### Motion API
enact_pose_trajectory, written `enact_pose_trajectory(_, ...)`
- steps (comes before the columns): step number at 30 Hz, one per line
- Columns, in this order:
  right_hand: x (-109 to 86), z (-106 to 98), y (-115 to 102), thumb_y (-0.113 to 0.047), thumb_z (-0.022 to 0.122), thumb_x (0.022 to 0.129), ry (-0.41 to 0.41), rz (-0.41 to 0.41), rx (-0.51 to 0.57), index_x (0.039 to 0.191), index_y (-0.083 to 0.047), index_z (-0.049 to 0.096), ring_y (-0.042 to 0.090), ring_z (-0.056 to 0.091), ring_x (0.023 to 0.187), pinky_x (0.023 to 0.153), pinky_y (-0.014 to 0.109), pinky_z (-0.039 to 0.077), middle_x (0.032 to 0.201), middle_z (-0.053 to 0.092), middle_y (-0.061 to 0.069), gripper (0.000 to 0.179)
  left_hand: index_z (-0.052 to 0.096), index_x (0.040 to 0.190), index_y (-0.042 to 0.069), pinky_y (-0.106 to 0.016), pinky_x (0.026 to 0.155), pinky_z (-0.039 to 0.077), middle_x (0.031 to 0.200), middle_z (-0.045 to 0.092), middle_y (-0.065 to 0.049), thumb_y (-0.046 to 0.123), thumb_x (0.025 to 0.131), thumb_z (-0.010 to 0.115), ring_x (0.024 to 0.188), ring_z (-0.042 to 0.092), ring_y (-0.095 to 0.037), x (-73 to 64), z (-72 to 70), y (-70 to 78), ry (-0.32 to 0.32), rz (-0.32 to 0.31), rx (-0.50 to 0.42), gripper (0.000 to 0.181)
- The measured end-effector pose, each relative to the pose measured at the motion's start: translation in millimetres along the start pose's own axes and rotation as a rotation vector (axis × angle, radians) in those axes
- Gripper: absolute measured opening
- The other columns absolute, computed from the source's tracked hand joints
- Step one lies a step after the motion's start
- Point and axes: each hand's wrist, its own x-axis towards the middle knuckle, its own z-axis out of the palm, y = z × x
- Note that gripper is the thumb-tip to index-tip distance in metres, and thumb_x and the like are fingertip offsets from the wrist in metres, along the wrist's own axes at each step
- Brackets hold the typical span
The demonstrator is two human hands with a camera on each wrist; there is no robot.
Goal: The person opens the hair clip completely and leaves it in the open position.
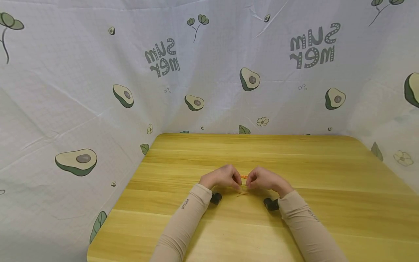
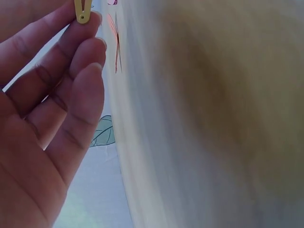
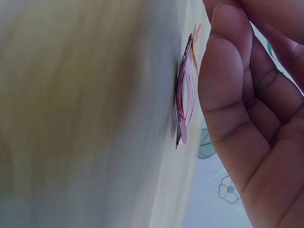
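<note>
A small yellow snap hair clip [image 2: 83, 13] is pinched in the fingertips of my left hand [image 1: 226, 176]. Opposite it, my right hand [image 1: 264, 179] has its fingers curled, its fingertips at the other end of the clip between the hands. The right wrist view cuts off those fingertips. On the table beyond the hands lies an orange clip [image 1: 244, 177], seen small. A pink clip [image 3: 189, 95] lies on the wood beside the right hand, with an orange piece [image 3: 197, 40] behind it. Thin orange-red crossed pieces [image 2: 117, 42] show past the left fingertips.
The wooden table [image 1: 196, 153] spreads around both hands, and a printed cloth [image 1: 216, 72] hangs behind it and at its sides. A black device sits at each wrist, one at the left [image 1: 216, 198] and one at the right [image 1: 271, 204].
</note>
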Motion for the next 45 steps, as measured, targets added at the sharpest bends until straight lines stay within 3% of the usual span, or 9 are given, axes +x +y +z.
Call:
enact_pose_trajectory(8, 0.3, 2.1, 0.9, -0.001, 0.063, 0.077, 0.004, 0.035, 0.016, 0.078, 0.001, 0.067, 0.012, 0.046, 0.059, 0.056, 0.027, 0.041, 0.071, 0.062, 0.005, 0.004, 0.07, 0.074, 0.014, -0.015, 0.059, 0.046, 0.071, 0.064, 0.01, 0.018, 0.074, 0.072, 0.062, 0.051, 0.0, 1.1, 2.8, -0.6, -0.005, -0.006, -0.01, 0.004)
enact_pose_trajectory(22, 0.8, -0.2, 3.0, -0.004, 0.064, 0.077, 0.003, 0.021, 0.008, 0.078, 0.001, 0.068, 0.009, 0.044, 0.058, 0.055, 0.025, 0.041, 0.072, 0.064, 0.004, 0.006, 0.069, 0.07, 0.019, -0.015, 0.058, 0.045, 0.069, 0.062, 0.013, 0.019, 0.073, 0.073, 0.062, 0.051, 0.0, 3.8, 4.1, -2.4, -0.002, 0.003, 0.034, 0.005)
enact_pose_trajectory(30, 1.0, 2.4, 2.4, -0.003, 0.065, 0.076, 0.009, 0.031, -0.015, 0.076, -0.001, 0.068, 0.009, 0.044, 0.057, 0.054, 0.024, 0.04, 0.07, 0.062, 0.002, 0.004, 0.068, 0.069, 0.02, -0.017, 0.054, 0.044, 0.07, 0.062, 0.012, 0.02, 0.073, 0.072, 0.06, 0.049, -0.002, 1.9, 5.8, 0.6, -0.02, -0.046, 0.034, 0.006)
enact_pose_trajectory(45, 3.5, 4.8, 1.6, -0.001, 0.064, 0.076, 0.013, 0.046, -0.052, 0.074, -0.001, 0.067, 0.011, 0.045, 0.056, 0.053, 0.025, 0.04, 0.067, 0.061, 0.002, 0.004, 0.068, 0.07, 0.017, -0.015, 0.053, 0.042, 0.068, 0.062, 0.011, 0.02, 0.073, 0.072, 0.056, 0.046, -0.002, 1.9, 5.5, 2.4, -0.034, -0.03, 0.07, 0.006)
